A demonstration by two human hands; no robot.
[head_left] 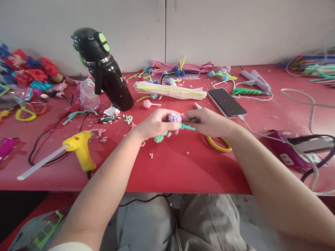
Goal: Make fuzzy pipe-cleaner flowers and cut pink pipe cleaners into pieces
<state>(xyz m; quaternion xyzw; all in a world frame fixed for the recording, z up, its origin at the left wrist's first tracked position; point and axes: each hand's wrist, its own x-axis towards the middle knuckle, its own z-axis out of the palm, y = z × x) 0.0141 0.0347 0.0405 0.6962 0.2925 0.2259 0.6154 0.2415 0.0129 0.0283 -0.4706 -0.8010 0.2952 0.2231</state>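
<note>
My left hand (159,124) is closed around a small fuzzy lilac pipe-cleaner ball flower (175,118) with a teal stem (187,127) pointing right. A mint-green fuzzy ball (160,137) pokes out below the same hand. Close beside it, my right hand (208,122) has its fingers pinched on a green pipe-cleaner piece (194,120); its fingertips are partly hidden. Scissors with a yellow handle (219,144) lie under the right hand, their pale tip showing beyond it. A pink ball flower (147,104) rests just past the left hand.
Behind the hands lies a bundle of pale pipe cleaners (171,91). A black bottle (110,73) stands left of it. The yellow glue gun (81,148) lies at left. A cabled phone (227,101) is at right, near a purple packet (285,150).
</note>
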